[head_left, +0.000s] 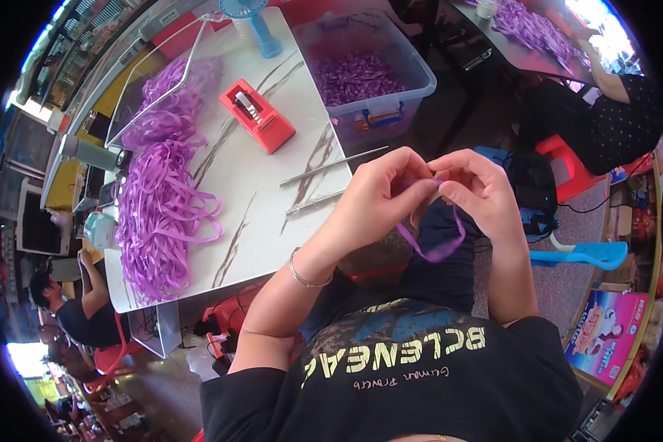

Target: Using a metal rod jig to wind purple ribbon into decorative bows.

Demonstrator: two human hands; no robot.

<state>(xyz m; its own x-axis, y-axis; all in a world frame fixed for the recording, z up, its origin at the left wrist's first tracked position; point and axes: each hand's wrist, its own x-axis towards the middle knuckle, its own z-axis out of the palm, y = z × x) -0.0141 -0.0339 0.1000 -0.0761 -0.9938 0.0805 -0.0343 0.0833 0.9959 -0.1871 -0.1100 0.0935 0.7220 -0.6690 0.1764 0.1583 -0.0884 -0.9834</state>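
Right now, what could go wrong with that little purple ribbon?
The purple ribbon is pinched only by fingertips of the left hand and right hand, so it might slip toward the lap. The upper slim metal rod juts past the table edge near the left hand; a bump could knock it off. Strands in the loose ribbon pile might tangle.

We have a white table point(272, 239) with dark, marble-like veins and a rounded near corner. Along its left side we see a big, loose heap of purple ribbon point(158, 221), its loops spilling toward the middle. Right of the heap lies a red tape dispenser point(261, 121), and by the far edge stands a blue fan point(264, 33). Near the right edge we find two slim metal rods point(320, 170), set apart, one jutting past the edge.
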